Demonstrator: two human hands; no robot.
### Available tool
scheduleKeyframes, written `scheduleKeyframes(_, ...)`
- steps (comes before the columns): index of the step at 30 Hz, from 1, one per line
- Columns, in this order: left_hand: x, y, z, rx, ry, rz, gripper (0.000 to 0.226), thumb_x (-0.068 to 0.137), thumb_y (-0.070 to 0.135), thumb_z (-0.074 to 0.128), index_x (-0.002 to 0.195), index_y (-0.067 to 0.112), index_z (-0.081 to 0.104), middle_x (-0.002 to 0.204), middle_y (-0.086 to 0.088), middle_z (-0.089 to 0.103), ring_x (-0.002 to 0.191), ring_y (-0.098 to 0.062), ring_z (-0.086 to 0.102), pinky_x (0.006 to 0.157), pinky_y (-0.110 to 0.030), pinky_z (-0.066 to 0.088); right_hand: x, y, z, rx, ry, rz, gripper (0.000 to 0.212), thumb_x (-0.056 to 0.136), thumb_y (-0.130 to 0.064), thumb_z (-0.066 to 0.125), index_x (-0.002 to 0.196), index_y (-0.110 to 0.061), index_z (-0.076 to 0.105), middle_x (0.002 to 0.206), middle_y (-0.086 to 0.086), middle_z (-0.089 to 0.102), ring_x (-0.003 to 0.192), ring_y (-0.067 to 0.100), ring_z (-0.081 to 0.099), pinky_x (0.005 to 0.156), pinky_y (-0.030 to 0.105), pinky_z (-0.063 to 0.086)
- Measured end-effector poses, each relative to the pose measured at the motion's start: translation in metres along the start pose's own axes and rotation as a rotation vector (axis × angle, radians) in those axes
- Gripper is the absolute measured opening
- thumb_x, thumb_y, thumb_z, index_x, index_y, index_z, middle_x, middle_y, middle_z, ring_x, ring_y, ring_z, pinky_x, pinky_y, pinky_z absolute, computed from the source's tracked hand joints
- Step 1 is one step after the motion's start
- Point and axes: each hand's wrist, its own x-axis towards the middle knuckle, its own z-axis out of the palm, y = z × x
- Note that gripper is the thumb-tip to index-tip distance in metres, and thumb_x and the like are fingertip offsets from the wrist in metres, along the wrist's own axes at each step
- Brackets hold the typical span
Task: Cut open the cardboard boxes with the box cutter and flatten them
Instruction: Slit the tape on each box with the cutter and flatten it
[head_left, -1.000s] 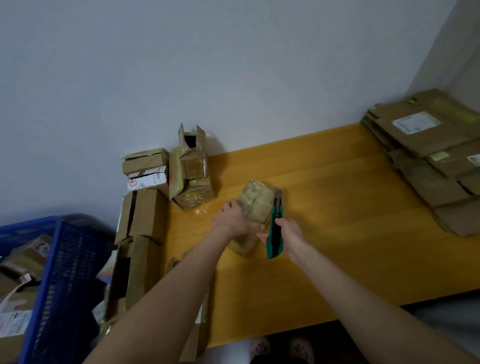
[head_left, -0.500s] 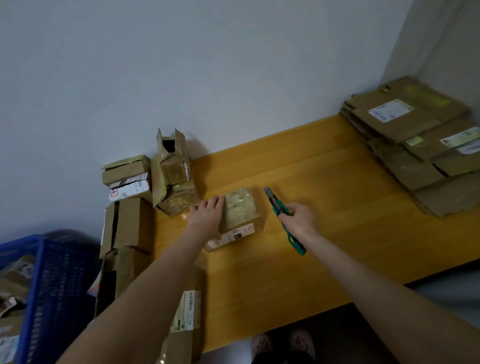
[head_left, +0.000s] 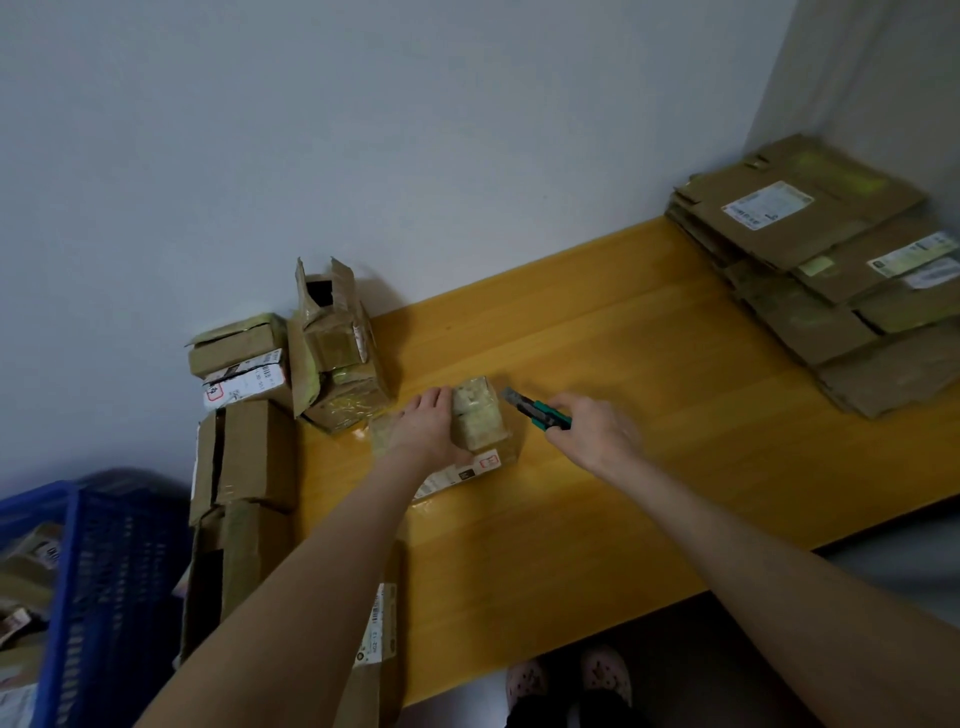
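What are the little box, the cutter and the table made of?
The little box looks like brown cardboard wrapped in shiny clear tape, with a paper label on its side. The box cutter probably has a teal and black plastic handle, with a grey metal tip. The table looks like glossy yellow wood or wood-look laminate, showing plank lines.

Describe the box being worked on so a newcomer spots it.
Look at the yellow table, left of centre, right of the box pile by the wall. The small taped box lies apart: the only one under the left hand, with the box cutter beside it.
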Motion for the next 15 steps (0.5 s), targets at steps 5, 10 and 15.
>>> scheduleKeyframes(5,0.002,-0.001,0.002,-0.018,0.013,-0.007,0.11,0.076,0.046,0.077,0.155,0.016,0.006,0.16,-0.003,0.016,0.146,-0.025,0.017,0.119,-0.041,0.022,0.004,0.01,0.006,0.1,-0.035,-0.084,0.043,0.089,-0.037,0.062,0.131,-0.036,0.054,0.092,-0.003,0.066,0.068,0.017,0.06,0.053,0.028,0.05)
scheduleKeyframes(10,0.002,-0.002,0.002,-0.048,0.021,-0.008,0.106,0.077,0.041,0.077,0.155,0.018,0.009,0.16,-0.001,0.016,0.146,-0.025,0.017,0.117,-0.039,0.022,0.008,0.014,0.011,0.118,-0.085,-0.134,0.046,0.091,-0.04,0.062,0.135,-0.032,0.054,0.11,-0.001,0.07,0.086,0.017,0.067,0.071,0.033,0.058)
scheduleKeyframes(15,0.002,-0.002,0.003,-0.044,0.032,-0.015,0.105,0.078,0.042,0.076,0.155,0.018,0.009,0.161,-0.001,0.015,0.147,-0.025,0.016,0.118,-0.038,0.02,0.014,0.021,0.014,0.201,-0.147,-0.106,0.043,0.095,-0.031,0.058,0.137,-0.034,0.051,0.091,-0.006,0.067,0.075,0.016,0.06,0.061,0.028,0.045)
